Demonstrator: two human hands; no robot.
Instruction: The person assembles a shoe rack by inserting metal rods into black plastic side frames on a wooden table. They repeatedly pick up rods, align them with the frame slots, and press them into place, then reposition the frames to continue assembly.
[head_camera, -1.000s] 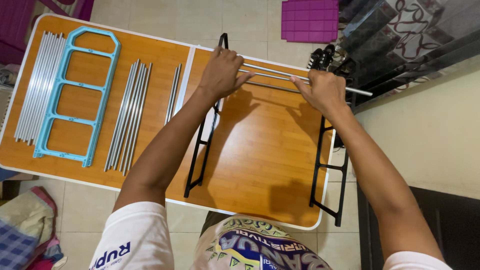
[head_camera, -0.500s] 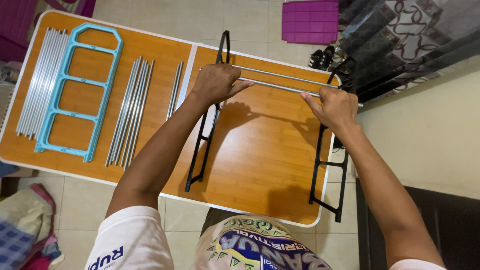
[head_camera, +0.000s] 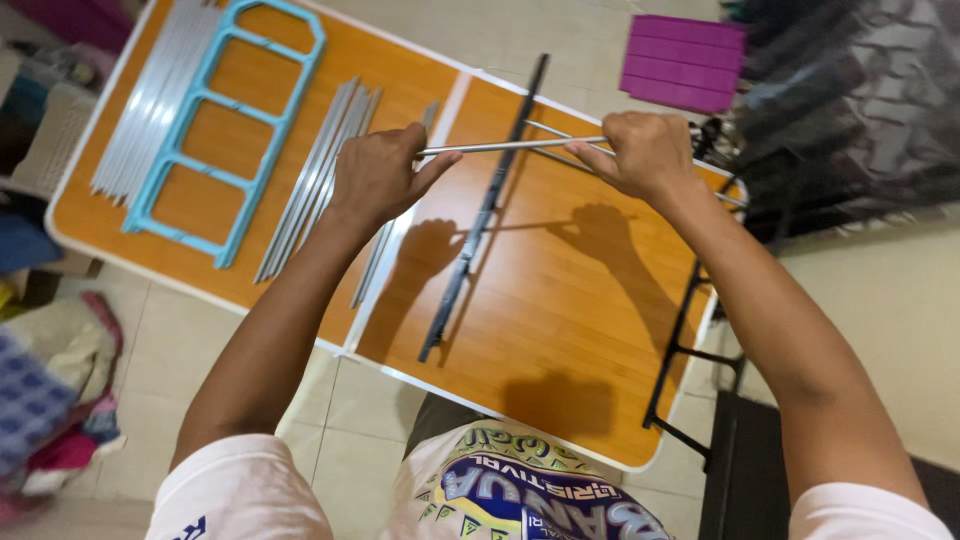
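My left hand and my right hand each grip one end of a thin silver metal rod, held level above the wooden table. Below the rod a black ladder-shaped frame lies on the table, running towards me. A second black frame stands at the table's right edge, under my right forearm. Another silver rod lies across the table behind the held one, partly hidden by my right hand.
A light blue ladder-shaped plastic frame lies at the table's left, with bundles of silver rods on either side. A purple tile lies on the floor beyond. Cloth heaps sit at lower left.
Both hands have lifted a rod off the far end of the table and carried it left and nearer. The view has swung and tilted to the right.
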